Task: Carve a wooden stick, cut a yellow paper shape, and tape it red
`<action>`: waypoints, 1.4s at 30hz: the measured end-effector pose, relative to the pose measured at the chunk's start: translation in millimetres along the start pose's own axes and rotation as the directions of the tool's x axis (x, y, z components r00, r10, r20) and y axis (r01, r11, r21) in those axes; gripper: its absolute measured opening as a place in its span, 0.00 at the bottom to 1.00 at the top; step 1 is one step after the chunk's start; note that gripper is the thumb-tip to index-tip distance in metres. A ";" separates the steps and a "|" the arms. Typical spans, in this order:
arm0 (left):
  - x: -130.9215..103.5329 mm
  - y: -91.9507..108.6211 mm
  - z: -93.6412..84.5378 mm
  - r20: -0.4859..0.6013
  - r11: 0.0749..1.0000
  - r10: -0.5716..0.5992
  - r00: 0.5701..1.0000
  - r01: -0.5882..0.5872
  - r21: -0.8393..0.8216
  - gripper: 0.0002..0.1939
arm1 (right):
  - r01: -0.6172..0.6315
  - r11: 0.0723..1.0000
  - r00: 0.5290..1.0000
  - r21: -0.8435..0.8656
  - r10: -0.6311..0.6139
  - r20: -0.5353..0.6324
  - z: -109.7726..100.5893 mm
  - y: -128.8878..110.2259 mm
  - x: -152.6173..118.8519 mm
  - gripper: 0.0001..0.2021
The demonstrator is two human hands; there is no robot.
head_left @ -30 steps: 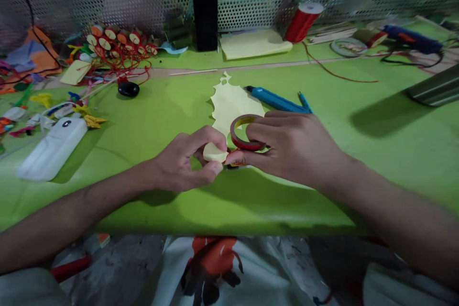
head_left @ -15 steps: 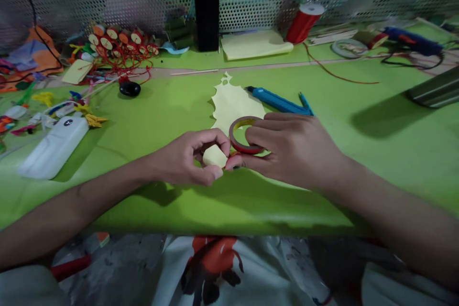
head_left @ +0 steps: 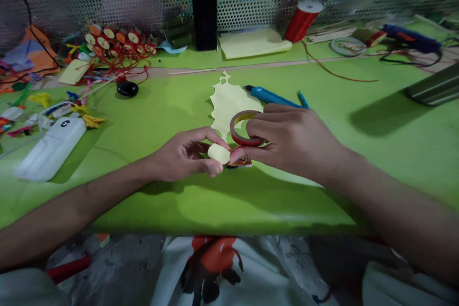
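Between its thumb and fingers, my left hand [head_left: 188, 155] grips a small piece with a pale yellow end [head_left: 218, 153]. Touching the right side of this piece is the thumb of my right hand [head_left: 287, 141], whose fingers hold a roll of red-edged tape [head_left: 234, 129]. A small red and dark item [head_left: 244, 164] shows just below the right thumb, too small to make out. Behind the hands lies a pale yellow paper [head_left: 229, 100] with scalloped cut edges. A blue pen-like tool [head_left: 272, 97] rests beside the paper, partly hidden by my right hand.
A white power bank [head_left: 52, 148] and a black oval object [head_left: 127, 88] lie on the left. Along the back are round-ended rolls with red cords [head_left: 107, 40], a black phone [head_left: 204, 15], folded paper [head_left: 254, 44] and a red spool [head_left: 299, 24]. A metal cylinder [head_left: 435, 87] lies right.
The pale-ended piece has turned and shifted slightly right in my left hand. My right hand and the tape roll have moved up a little, and the small red and dark item now shows.
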State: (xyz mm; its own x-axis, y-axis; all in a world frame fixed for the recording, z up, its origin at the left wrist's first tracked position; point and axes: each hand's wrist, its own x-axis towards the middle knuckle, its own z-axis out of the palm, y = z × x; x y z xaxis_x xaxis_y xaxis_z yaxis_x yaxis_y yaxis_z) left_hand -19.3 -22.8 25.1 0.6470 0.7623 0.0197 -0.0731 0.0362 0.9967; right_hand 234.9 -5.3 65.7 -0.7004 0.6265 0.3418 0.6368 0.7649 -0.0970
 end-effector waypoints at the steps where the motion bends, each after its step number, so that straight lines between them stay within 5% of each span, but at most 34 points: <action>1: -0.3 -0.5 0.7 -0.015 1.000 0.004 1.000 -0.004 0.000 0.18 | -0.007 1.000 1.000 -0.006 0.007 0.005 0.3 -0.3 0.3 0.27; 5: -3.0 -5.1 1.4 -0.099 0.992 0.119 0.988 -0.114 0.048 0.24 | -0.017 1.000 1.000 -0.015 0.017 0.007 0.8 -0.8 1.2 0.26; 9: -8.2 -9.7 0.5 -0.067 0.938 0.291 0.954 -0.271 0.214 0.29 | 0.008 1.000 1.000 -0.023 -0.008 0.002 -0.6 0.1 0.3 0.27; 14: -12.2 -2.8 1.0 0.036 0.772 0.423 0.906 -0.381 0.509 0.18 | 0.045 0.997 0.998 -0.059 -0.048 -0.034 1.0 0.6 -1.3 0.25; 17: -12.2 2.2 0.7 0.073 0.737 0.402 0.913 -0.370 0.566 0.12 | 0.045 0.998 0.998 -0.048 -0.046 -0.030 2.6 1.1 -1.7 0.25; 25: -12.5 4.1 1.2 -0.011 0.849 0.253 0.967 -0.216 0.483 0.15 | 0.052 0.998 0.997 -0.041 -0.054 -0.053 5.1 3.9 -1.2 0.30; 35: -11.3 2.9 4.3 -0.045 0.892 0.237 0.971 -0.199 0.406 0.16 | 0.080 0.996 0.992 -0.040 -0.084 -0.099 6.5 5.6 -2.0 0.32; 42: -8.8 11.3 5.7 -0.044 0.935 0.114 0.993 -0.092 0.343 0.17 | 0.074 0.996 0.995 -0.043 -0.076 -0.057 5.1 6.2 -1.5 0.33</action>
State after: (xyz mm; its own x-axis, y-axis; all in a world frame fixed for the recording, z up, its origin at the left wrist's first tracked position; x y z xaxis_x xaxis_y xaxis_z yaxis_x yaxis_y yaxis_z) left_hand -21.5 -32.8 36.7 0.6008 0.7889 0.1293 0.1326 -0.2578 0.9571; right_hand 238.2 -0.8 59.8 -0.7275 0.5569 0.4007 0.5967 0.8018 -0.0310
